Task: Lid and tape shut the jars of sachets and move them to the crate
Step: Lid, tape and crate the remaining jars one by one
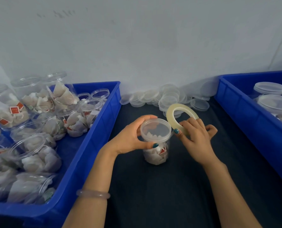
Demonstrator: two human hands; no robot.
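Head view: my left hand (pixel 130 139) gripped the upright jar (pixel 156 153) at its lid (pixel 155 130). My right hand (pixel 196 137) pinched the tape roll (pixel 171 111) just right of the jar.

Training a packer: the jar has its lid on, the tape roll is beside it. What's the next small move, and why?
Likely stick the tape's end to the rim of the lid: the left hand grips the lidded jar upright, and the right hand holds the tape roll beside that lid.
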